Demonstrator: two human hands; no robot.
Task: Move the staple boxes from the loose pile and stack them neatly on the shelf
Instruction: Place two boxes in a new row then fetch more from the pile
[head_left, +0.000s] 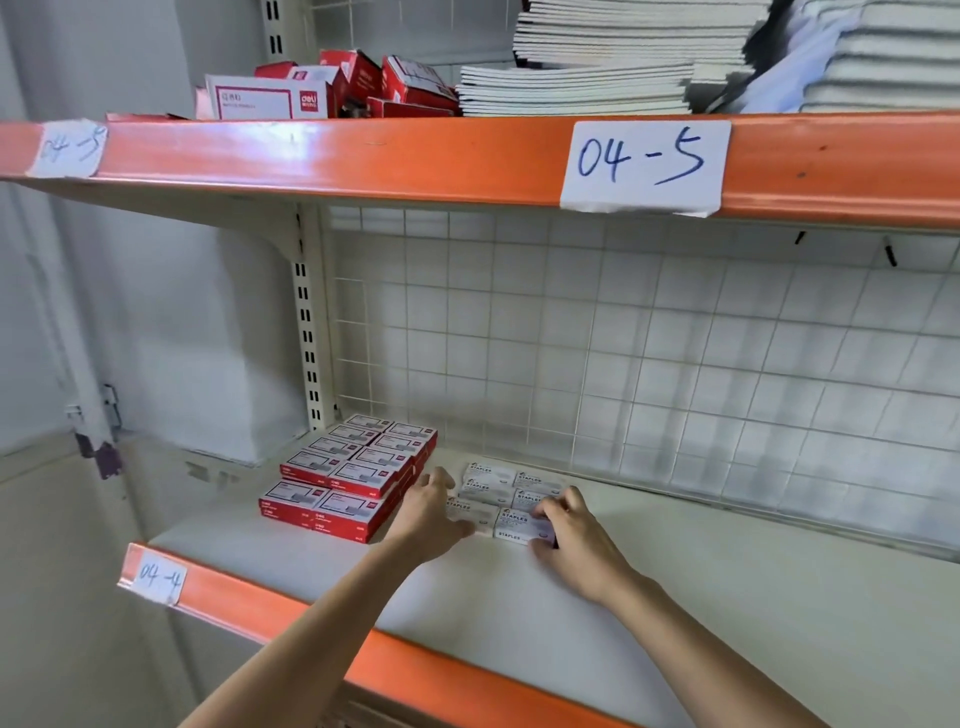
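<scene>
Head view: on the white lower shelf board (675, 587), behind its orange front rail tagged 04-4, a tidy block of red-and-white cardboard staple boxes (345, 475) stands stacked toward ten o'clock. Just beside it, toward its three o'clock, lies a flat double row of white cardboard staple boxes printed STAPLES (506, 493). The left hand (428, 512) rests with straight fingers against the row's left edge; the right hand (569, 535) curls its fingers round the nearest white box at the row's right front corner. On the upper shelf, toward eleven o'clock, a loose jumble of red staple boxes (363, 85) sits beside grey stacked notebooks (597, 67). Judged so, the job is partly done: two groups are arranged, and the jumble remains.
</scene>
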